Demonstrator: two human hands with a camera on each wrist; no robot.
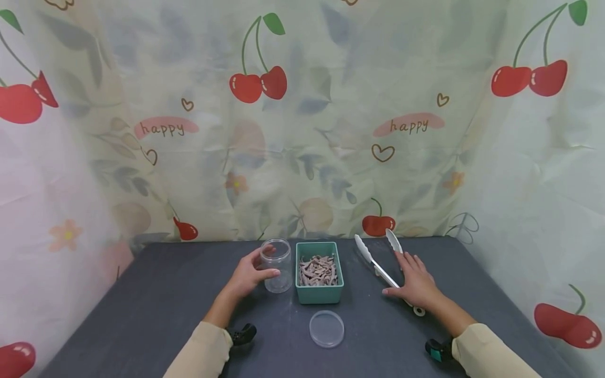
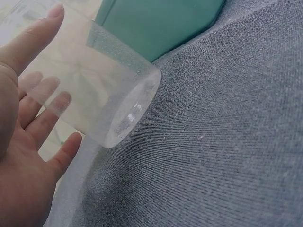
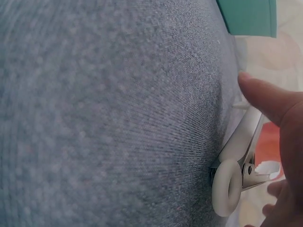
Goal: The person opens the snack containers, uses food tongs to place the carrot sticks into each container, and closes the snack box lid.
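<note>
A clear plastic jar (image 1: 278, 266) without a lid stands upright on the dark cloth, left of the teal box. My left hand (image 1: 252, 274) holds it from the left, thumb across the near side and fingers behind; they show through the wall in the left wrist view, little finger (image 2: 67, 151) apart from the jar. A pair of metal tongs (image 1: 385, 273) with pale scalloped tips lies spread on the right. Over its handle end is my right hand (image 1: 416, 281), fingers spread and thumb pointing left. In the right wrist view, the tongs' ring (image 3: 227, 187) shows below the thumb.
The teal box (image 1: 319, 295) between the hands contains a heap of greyish-brown strips (image 1: 318, 271). A round translucent lid (image 1: 326, 329) lies flat in front of it. Behind the table (image 1: 156, 310) hangs a curtain (image 1: 302, 157) printed with cherries.
</note>
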